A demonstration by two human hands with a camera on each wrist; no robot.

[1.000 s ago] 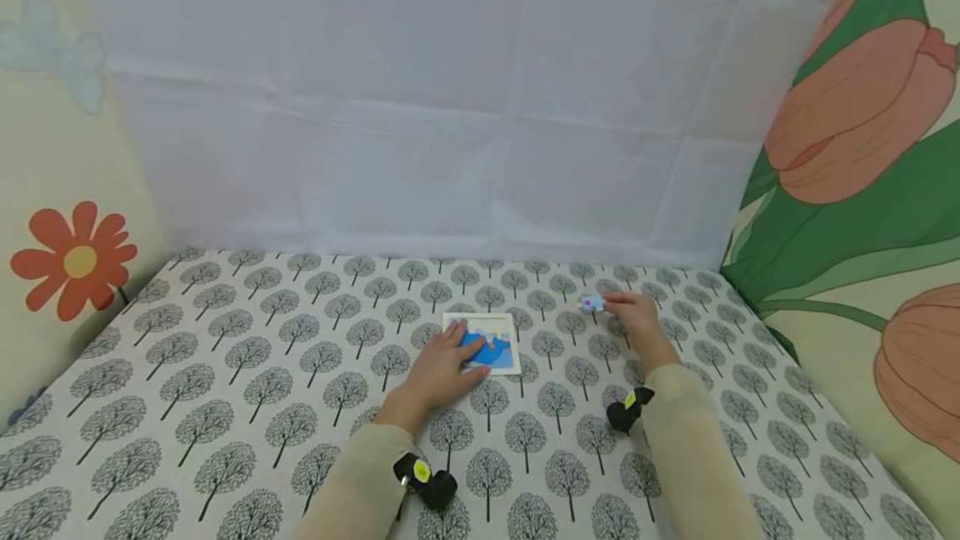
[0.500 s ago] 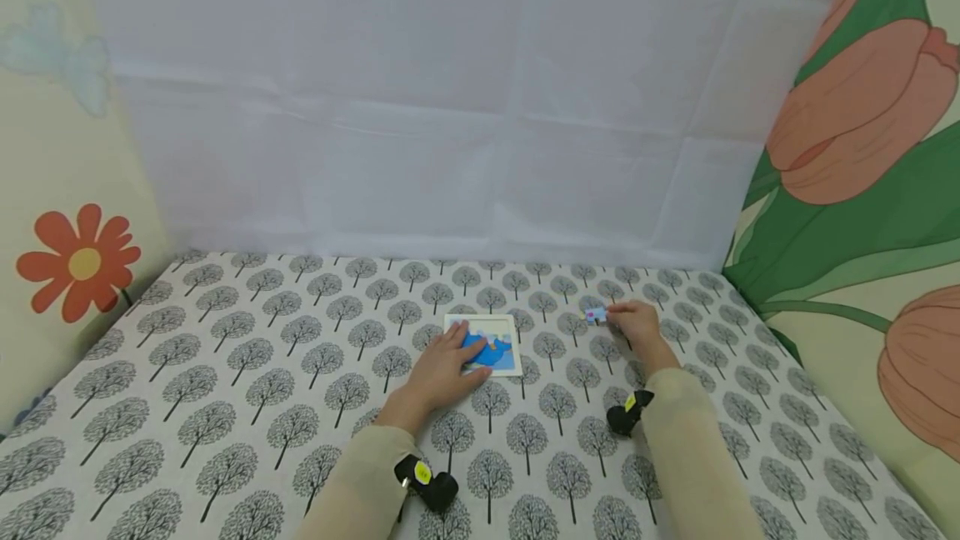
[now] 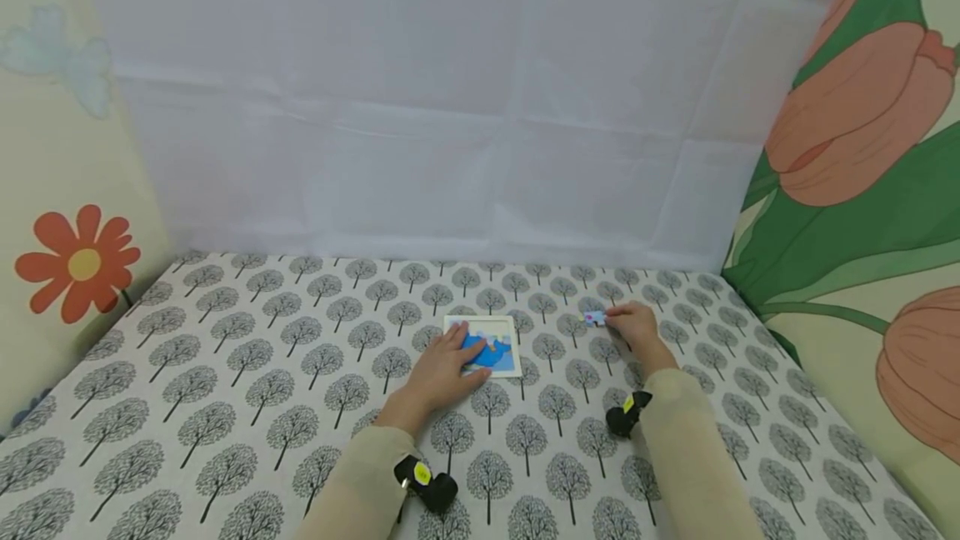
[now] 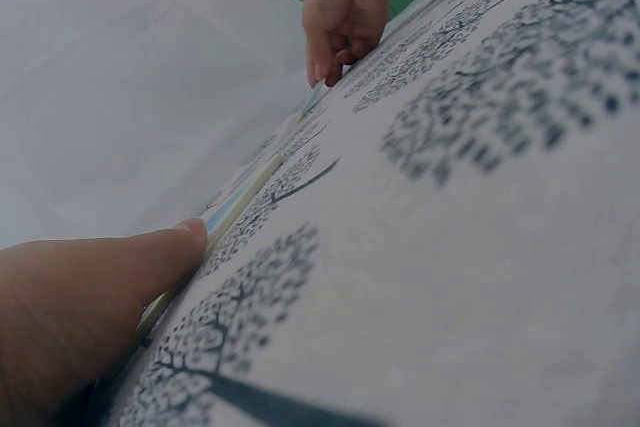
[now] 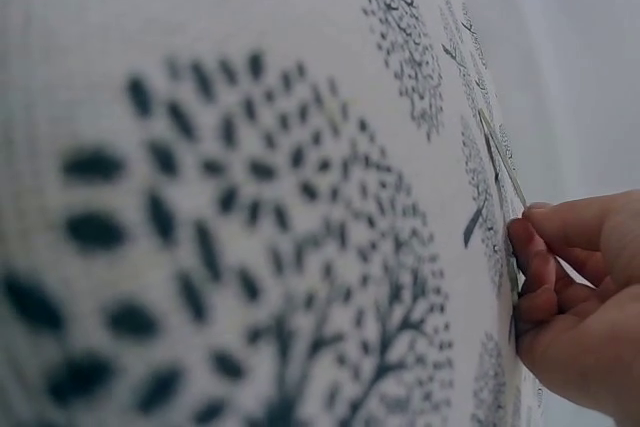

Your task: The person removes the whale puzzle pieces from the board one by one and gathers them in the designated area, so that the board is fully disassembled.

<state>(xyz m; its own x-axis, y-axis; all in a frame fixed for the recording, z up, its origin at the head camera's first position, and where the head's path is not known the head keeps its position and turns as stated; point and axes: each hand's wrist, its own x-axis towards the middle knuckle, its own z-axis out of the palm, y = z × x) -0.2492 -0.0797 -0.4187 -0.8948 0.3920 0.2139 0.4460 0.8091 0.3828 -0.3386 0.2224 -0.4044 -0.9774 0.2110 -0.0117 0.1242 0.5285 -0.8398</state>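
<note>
My left hand (image 3: pixel 447 363) rests with its fingers spread over the left part of a small puzzle board (image 3: pixel 516 348) that has a white frame and a blue picture. In the left wrist view its thumb (image 4: pixel 165 255) lies at the board's near edge. Part of the picture is hidden under the fingers. To the right and slightly farther back, my right hand (image 3: pixel 636 330) pinches a light blue jigsaw puzzle piece (image 3: pixel 595 318) with a pink spot. Edge-on in the right wrist view, the thin piece (image 5: pixel 502 160) sticks out from between thumb and fingers, tilted close over the cloth.
A white cloth with a dark tree print (image 3: pixel 315 407) covers the table. Behind it hangs a plain white sheet (image 3: pixel 405 107). Flower-patterned panels stand at the left (image 3: pixel 75 148) and right (image 3: pixel 847 265). Each wrist wears a small black camera.
My right hand has drawn the puzzle piece slightly toward me and changed its tilt. The left hand and the puzzle board have stayed put.
</note>
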